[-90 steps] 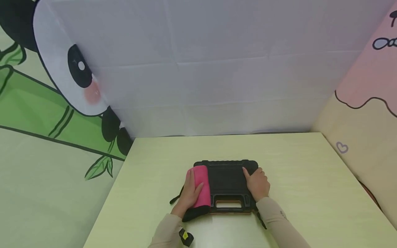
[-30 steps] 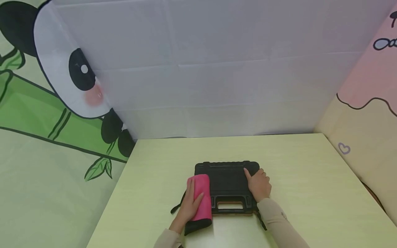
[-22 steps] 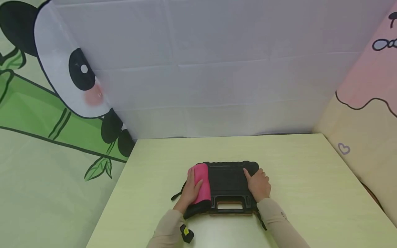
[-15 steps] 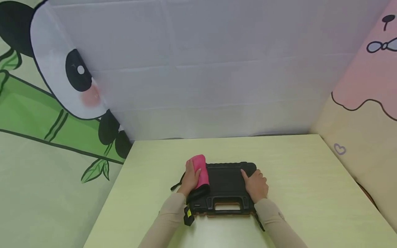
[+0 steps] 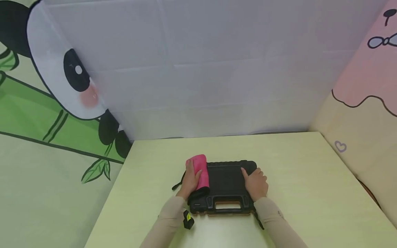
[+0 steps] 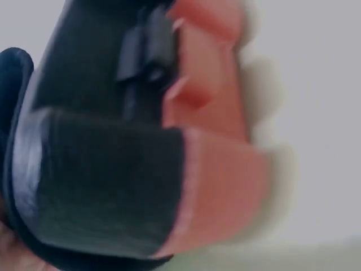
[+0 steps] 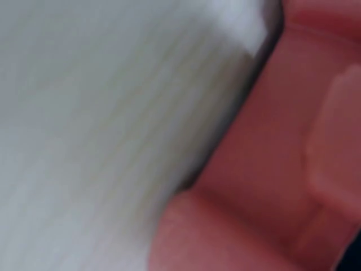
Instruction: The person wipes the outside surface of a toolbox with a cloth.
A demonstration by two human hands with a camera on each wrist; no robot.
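A black hard plastic case (image 5: pixel 223 179) lies flat on the table, its carry handle toward the near edge. In the left wrist view its latch and orange-red lower half (image 6: pixel 220 180) show. My left hand (image 5: pixel 190 182) rests on a pink cloth (image 5: pixel 201 168) with a black underside, its fingers stretched along the cloth and its thumb spread apart. The cloth lies over the case's left part and reaches its far left corner. My right hand (image 5: pixel 256 184) grips the right edge of the case, thumb on top; its curled fingers are partly hidden. The right wrist view shows the orange-red side (image 7: pixel 254 141) up close.
The pale table (image 5: pixel 297 162) extends around the case. A small black piece with a yellow mark (image 5: pixel 188 220) sits by the left wrist. Black straps stick out near both hands. White sheeting (image 5: pixel 198 86) stands behind the table, with cartoon-printed walls at the sides.
My left hand and the pink cloth have slid away from the near edge toward the case's far left corner. Over the last half second they barely move. My right hand keeps its hold.
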